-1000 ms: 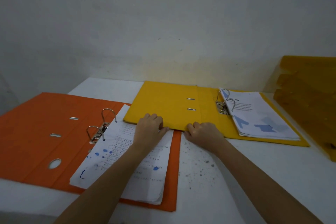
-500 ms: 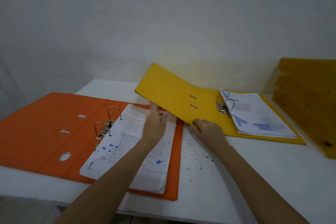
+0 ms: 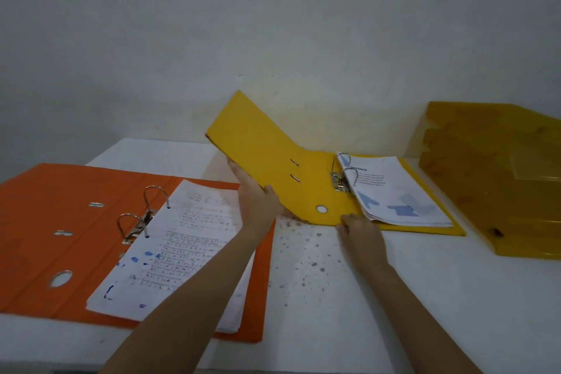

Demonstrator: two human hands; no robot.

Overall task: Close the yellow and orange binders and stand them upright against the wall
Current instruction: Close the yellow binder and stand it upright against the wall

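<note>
The yellow binder [image 3: 267,158] lies near the wall with its left cover raised at a steep slant. My left hand [image 3: 258,203] grips the near edge of that raised cover. My right hand [image 3: 359,229] rests with its fingertips on the binder's spine edge, beside the round hole. Printed sheets [image 3: 397,194] sit on the rings on its right half. The orange binder [image 3: 57,218] lies open and flat at the left, with a stack of written pages [image 3: 182,240] on its rings. My left forearm crosses over those pages.
A translucent yellow stack of letter trays [image 3: 498,179] stands at the right against the white wall [image 3: 273,39]. The white table [image 3: 318,297] is speckled with dark spots between the binders. Its front edge runs along the bottom of the view.
The yellow binder's left cover has gone from flat to lifted high. My left hand rose with it; my right hand slid rightward to the spine edge.
</note>
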